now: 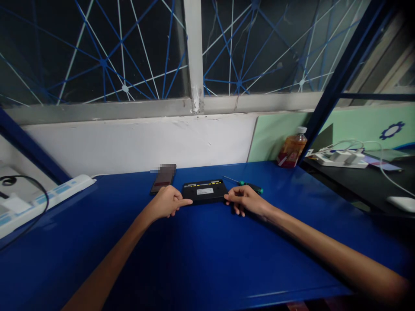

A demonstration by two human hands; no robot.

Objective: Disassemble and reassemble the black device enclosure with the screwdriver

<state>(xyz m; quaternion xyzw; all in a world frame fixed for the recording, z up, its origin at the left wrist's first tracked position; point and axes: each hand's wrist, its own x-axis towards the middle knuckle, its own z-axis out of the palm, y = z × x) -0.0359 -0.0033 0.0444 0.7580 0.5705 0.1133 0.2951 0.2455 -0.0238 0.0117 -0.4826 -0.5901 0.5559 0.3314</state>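
Observation:
A flat black box-shaped device [205,197] with a white label and a row of yellow marks along its far edge is tilted toward me over the blue table. My left hand [168,202] pinches its near left corner, thumb laid along the edge. At the near right corner, my right hand [243,199] grips it between thumb and fingers. Just behind the right hand lies a screwdriver [256,188] with a green and black handle, its thin shaft pointing left. A dark phone-like slab [164,178] rests beyond my left hand.
White power strips [69,190] lie along the left side and on the black desk [385,181] at right, the latter strip [343,157] with plugs and cables. A bottle [293,147] stands at the blue table's [207,259] back right corner. Wall and windows rise behind.

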